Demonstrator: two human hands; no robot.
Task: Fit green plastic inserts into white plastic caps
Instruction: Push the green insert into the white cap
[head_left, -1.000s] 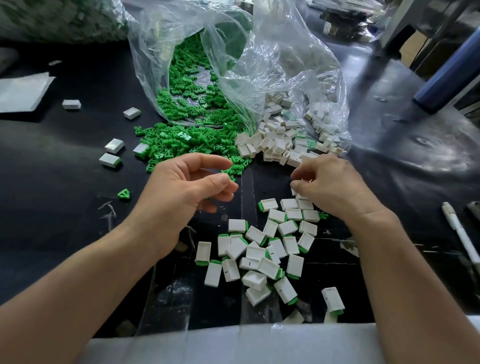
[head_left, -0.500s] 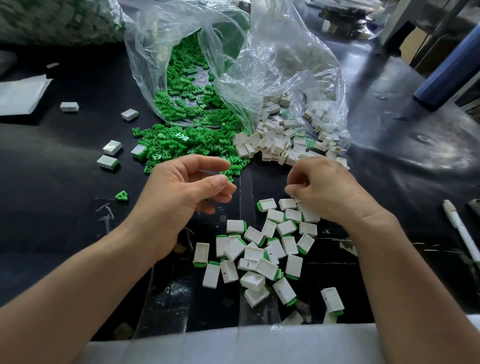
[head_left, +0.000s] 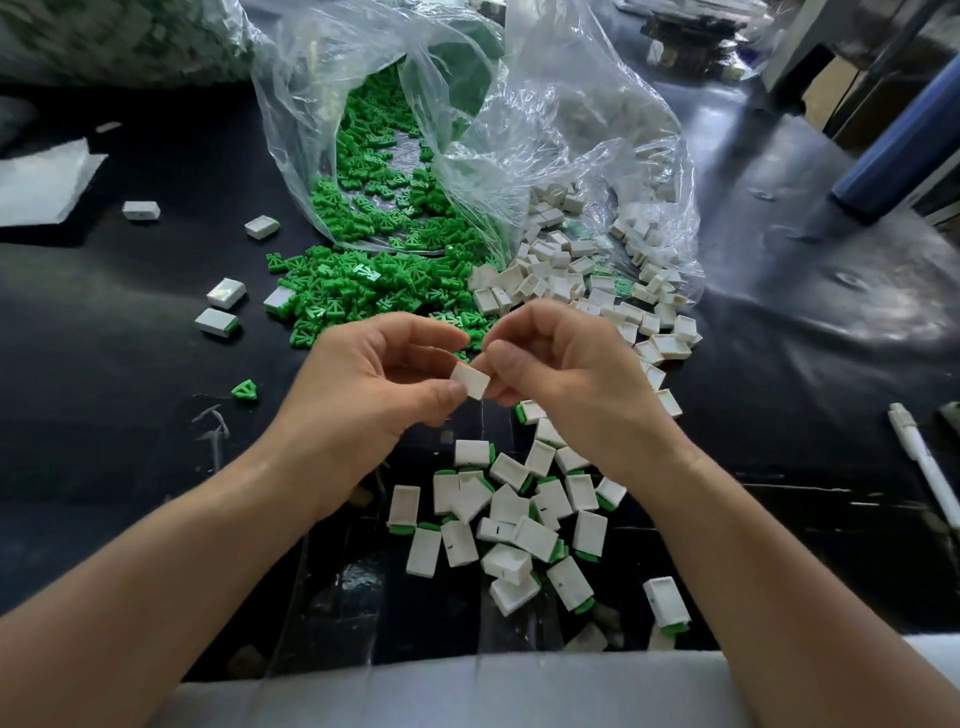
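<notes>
A small white cap (head_left: 470, 380) is held above the black table between both hands. My right hand (head_left: 566, 369) pinches it with thumb and fingers. My left hand (head_left: 363, 384) has curled fingers and its thumb tip pressed on the cap's left corner. No green insert shows in either hand. Loose green inserts (head_left: 374, 291) spill from a clear plastic bag (head_left: 571, 130) just beyond the hands. Empty white caps (head_left: 561, 275) lie heaped to their right. Below the hands sits a pile of caps fitted with green inserts (head_left: 519, 514).
A few stray caps (head_left: 226, 293) and one green insert (head_left: 244, 389) lie at the left. A white pen (head_left: 924, 467) lies near the right edge. A white sheet (head_left: 41, 182) is at far left, a blue cylinder (head_left: 893, 150) at far right.
My right hand has come left and up from the cap heap carrying a white cap. My left hand has closed in, so both hands now meet at the cap.
</notes>
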